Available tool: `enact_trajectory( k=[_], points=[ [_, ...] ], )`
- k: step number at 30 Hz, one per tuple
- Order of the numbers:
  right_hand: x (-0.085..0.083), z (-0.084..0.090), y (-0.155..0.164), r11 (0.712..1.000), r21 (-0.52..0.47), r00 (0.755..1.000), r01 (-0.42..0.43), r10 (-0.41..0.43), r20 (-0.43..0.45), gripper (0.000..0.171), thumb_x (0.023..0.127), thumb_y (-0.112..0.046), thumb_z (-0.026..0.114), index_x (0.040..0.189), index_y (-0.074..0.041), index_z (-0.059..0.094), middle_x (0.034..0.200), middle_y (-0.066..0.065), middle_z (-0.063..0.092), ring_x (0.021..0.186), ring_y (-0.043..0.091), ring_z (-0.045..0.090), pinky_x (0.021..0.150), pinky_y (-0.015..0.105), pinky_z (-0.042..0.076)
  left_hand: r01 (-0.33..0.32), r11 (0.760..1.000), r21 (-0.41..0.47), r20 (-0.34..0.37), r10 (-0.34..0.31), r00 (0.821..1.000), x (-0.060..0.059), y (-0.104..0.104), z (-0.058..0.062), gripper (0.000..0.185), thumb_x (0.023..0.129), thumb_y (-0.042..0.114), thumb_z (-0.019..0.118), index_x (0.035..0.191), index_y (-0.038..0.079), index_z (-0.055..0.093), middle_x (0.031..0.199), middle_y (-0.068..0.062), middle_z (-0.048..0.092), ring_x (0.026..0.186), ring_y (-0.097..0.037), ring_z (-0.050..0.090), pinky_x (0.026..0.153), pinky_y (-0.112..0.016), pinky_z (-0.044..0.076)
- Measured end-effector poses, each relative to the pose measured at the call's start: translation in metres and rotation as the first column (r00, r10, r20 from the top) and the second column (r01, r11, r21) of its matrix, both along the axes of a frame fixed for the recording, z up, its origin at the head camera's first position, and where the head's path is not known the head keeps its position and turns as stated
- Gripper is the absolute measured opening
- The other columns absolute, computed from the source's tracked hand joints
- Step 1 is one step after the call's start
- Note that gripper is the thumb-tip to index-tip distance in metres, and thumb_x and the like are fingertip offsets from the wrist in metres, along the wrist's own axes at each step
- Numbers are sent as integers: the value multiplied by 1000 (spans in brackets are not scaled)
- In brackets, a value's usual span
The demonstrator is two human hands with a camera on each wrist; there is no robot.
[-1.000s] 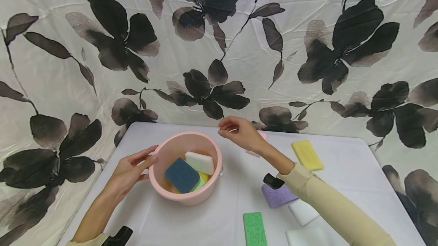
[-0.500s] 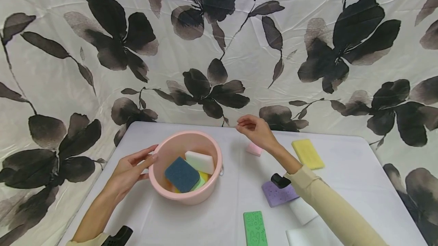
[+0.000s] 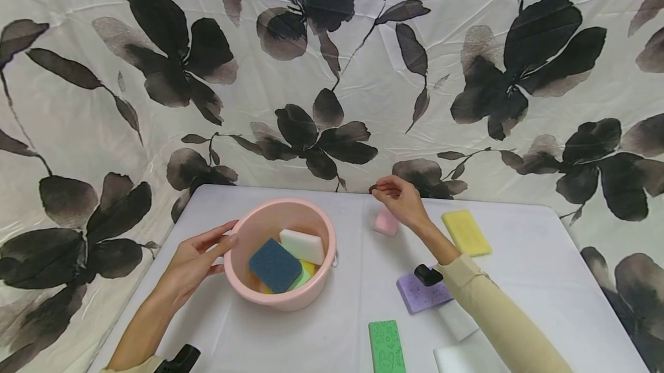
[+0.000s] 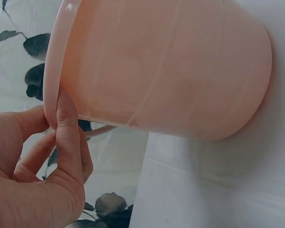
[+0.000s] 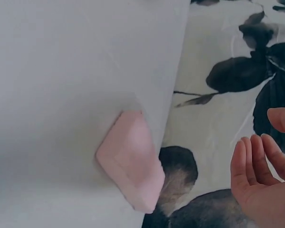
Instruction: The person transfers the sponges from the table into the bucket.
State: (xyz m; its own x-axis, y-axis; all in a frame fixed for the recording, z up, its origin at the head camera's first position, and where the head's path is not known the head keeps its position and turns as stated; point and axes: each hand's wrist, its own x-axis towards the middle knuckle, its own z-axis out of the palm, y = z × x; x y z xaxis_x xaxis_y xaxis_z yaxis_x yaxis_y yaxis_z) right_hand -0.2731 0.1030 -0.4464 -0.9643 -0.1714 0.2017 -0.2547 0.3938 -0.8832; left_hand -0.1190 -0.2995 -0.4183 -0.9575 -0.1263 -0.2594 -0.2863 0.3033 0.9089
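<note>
My left hand [image 3: 194, 260] pinches the rim of a pink bucket [image 3: 241, 281] at its left side; the left wrist view shows thumb and fingers on either side of the rim [image 4: 51, 90]. Inside the bucket lie a dark blue scouring sponge [image 3: 275, 266], a white sponge [image 3: 302, 246] and bits of yellow and green. At the back of the table my right hand [image 3: 402, 200] hovers with nothing in its loosely bent fingers. Just below it sits a pink sponge [image 3: 385, 223], seen whole near the table's far edge in the right wrist view [image 5: 133, 161].
To the right lie a yellow sponge [image 3: 466, 232], a purple sponge [image 3: 422, 295] partly behind the wrist camera, and two white pieces, one of them [image 3: 459, 322] by the sleeve. A green sponge [image 3: 387, 347] is at the front. Floral cloth [image 3: 321, 73] hangs behind the white table [image 3: 332, 338].
My right hand has moved from beside the bucket's rim to the right, over the pink sponge. The left hand and the bucket have stayed in place.
</note>
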Motion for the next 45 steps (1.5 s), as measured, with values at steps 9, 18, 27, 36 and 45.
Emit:
enact_trajectory(
  k=[9, 18, 27, 36, 45],
  points=[
    [-9, -18, 15, 997, 11, 995, 74, -75, 65, 36, 97, -16, 72, 126, 4, 65, 119, 20, 69, 112, 32, 65, 99, 39, 52, 6, 1000, 5, -4, -6, 1000, 0, 1, 2, 72, 96, 49, 70, 156, 16, 47, 137, -14, 53, 100, -2, 62, 82, -25, 59],
    [-17, -34, 27, 992, 57, 982, 113, -120, 148, 43, 97, -14, 71, 132, 8, 58, 129, 26, 61, 118, 38, 60, 103, 44, 49, -7, 1000, 5, 8, 7, 1000, 1, 0, 2, 72, 96, 49, 69, 156, 17, 46, 143, -15, 51, 101, -3, 63, 82, -25, 59],
    [-24, -44, 34, 980, 145, 956, 138, -170, 238, 52, 96, -15, 72, 135, 11, 50, 133, 29, 56, 122, 42, 57, 104, 49, 48, -8, 1000, 13, 10, 8, 1000, 1, 1, 1, 69, 97, 45, 70, 156, 17, 47, 140, -14, 53, 102, -5, 63, 82, -25, 60],
    [-25, -47, 34, 960, 235, 947, 150, -208, 245, 55, 91, -13, 76, 132, 15, 50, 128, 31, 56, 115, 41, 56, 101, 49, 49, -12, 1000, 28, 8, 12, 1000, 0, 0, -2, 68, 97, 43, 70, 156, 17, 47, 135, -12, 55, 100, -2, 63, 81, -25, 60],
    [-24, -52, 35, 938, 337, 938, 82, -187, 291, 63, 90, -20, 79, 132, 16, 49, 126, 31, 57, 113, 41, 55, 102, 50, 47, -18, 1000, 17, 0, 18, 1000, 0, 0, -1, 67, 98, 44, 70, 155, 17, 48, 139, -14, 54, 100, -4, 63, 80, -25, 60]
  ],
)
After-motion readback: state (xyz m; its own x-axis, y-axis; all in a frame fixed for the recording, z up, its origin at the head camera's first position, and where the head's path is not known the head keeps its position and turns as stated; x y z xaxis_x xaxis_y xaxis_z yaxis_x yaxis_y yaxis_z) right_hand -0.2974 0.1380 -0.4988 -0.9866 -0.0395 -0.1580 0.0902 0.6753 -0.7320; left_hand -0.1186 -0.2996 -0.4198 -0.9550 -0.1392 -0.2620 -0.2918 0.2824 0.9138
